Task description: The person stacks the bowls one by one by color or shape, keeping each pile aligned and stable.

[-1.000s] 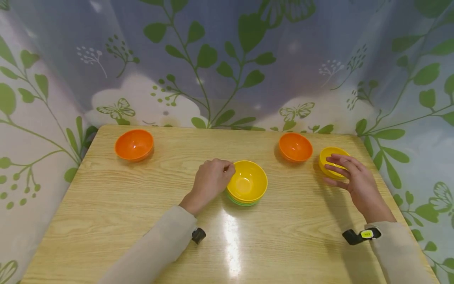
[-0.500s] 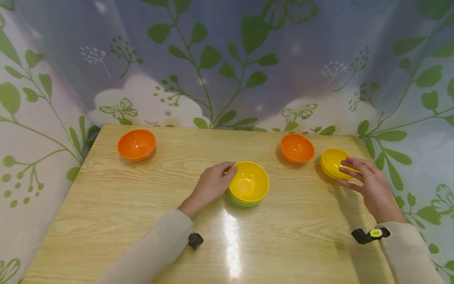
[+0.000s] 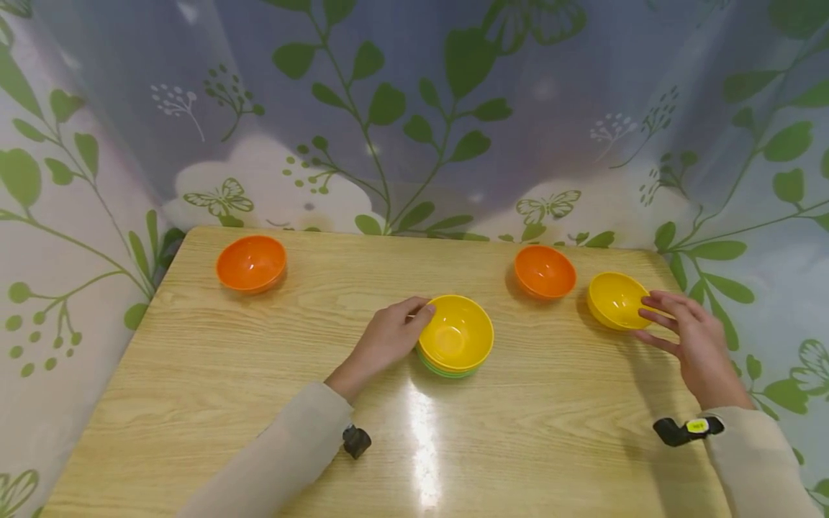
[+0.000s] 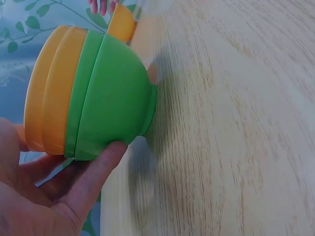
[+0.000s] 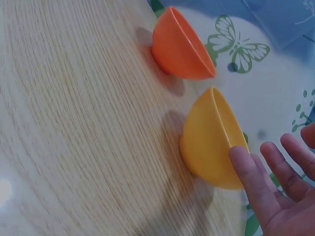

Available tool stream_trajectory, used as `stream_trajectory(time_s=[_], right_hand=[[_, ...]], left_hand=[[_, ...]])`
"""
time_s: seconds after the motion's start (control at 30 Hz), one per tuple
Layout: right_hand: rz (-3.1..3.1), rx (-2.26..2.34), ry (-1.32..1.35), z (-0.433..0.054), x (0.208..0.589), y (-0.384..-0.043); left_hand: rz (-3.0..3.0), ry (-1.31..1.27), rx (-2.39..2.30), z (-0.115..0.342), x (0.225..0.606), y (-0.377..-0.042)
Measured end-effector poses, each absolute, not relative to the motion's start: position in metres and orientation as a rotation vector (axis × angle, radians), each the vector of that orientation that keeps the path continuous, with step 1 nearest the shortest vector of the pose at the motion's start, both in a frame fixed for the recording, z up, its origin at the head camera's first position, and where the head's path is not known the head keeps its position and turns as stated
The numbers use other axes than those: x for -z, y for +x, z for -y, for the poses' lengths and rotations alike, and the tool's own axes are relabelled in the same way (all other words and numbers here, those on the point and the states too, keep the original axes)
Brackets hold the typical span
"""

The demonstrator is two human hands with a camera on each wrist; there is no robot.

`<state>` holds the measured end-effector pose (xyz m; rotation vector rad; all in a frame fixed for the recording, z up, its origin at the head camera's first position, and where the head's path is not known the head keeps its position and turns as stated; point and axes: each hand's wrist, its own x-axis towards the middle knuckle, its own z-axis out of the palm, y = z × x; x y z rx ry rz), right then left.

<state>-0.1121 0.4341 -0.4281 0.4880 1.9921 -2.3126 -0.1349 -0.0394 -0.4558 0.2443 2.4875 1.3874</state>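
A stack of bowls (image 3: pixel 456 334), yellow ones nested over green ones, stands at the middle of the table. My left hand (image 3: pixel 390 338) holds it by the left side, thumb at the upper rim; in the left wrist view a fingertip lies against the lowest green bowl (image 4: pixel 115 93). On the right, a single yellow bowl (image 3: pixel 617 301) sits upright. Beside its right rim is my right hand (image 3: pixel 696 345), fingers spread and holding nothing. Fingertips overlap that bowl's rim in the right wrist view, but I cannot tell whether they touch it.
One orange bowl (image 3: pixel 545 272) stands just left of the single yellow bowl. Another orange bowl (image 3: pixel 251 264) is near the table's back left corner. A leaf-patterned curtain (image 3: pixel 414 129) hangs behind the wooden table (image 3: pixel 259 360).
My right hand has drawn back to the right from over the single yellow bowl, uncovering more of it. My left hand stays at the stack, and the bowls keep their places.
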Motion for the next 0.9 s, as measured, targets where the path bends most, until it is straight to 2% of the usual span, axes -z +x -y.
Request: stream_trajectory(time_s=[0.9], right_hand=[[-2.105,2.319,0.728,-0.456,0.443,-0.107]], left_hand=[[-2.447,0.207,-1.423,0.039,0.455,-0.134]])
